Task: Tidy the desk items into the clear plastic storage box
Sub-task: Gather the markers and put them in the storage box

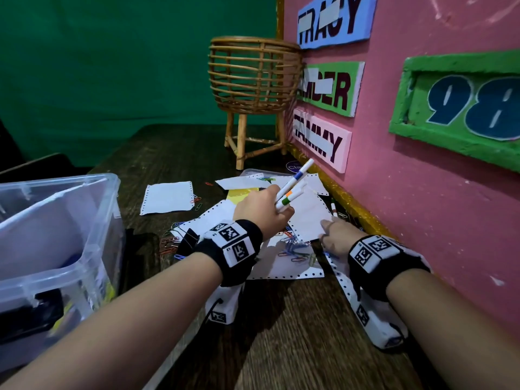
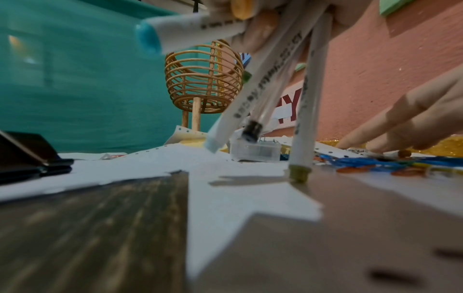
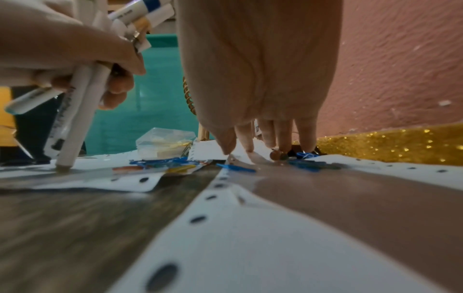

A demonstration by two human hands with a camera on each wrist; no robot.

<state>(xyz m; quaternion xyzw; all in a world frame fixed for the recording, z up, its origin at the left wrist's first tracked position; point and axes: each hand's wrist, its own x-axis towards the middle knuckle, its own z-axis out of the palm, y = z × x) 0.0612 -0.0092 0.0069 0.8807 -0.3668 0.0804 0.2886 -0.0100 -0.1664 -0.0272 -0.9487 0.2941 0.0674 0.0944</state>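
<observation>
The clear plastic storage box (image 1: pixel 56 198) stands at the left with dark and yellow items inside. My left hand (image 1: pixel 270 209) grips a bundle of several white markers (image 1: pixel 295 184) upright over the papers; one marker tip (image 2: pixel 298 172) touches a sheet. My right hand (image 1: pixel 327 225) reaches down with straight fingers (image 3: pixel 265 138) onto a paper corner beside a loose marker (image 1: pixel 333 208) that lies along the pink board. Its brown cap (image 3: pixel 275 155) sits right at my fingertips. I see no finger curled round it.
Perforated white sheets (image 1: pixel 166 198) and coloured paper clips (image 1: pixel 292 246) litter the dark wooden desk. A black binder clip (image 1: pixel 188 237) lies by my left wrist. A small clear case (image 3: pixel 162 144) sits behind the papers. A rattan basket stand (image 1: pixel 253 77) and the pink board (image 1: pixel 422 164) close off the back and right.
</observation>
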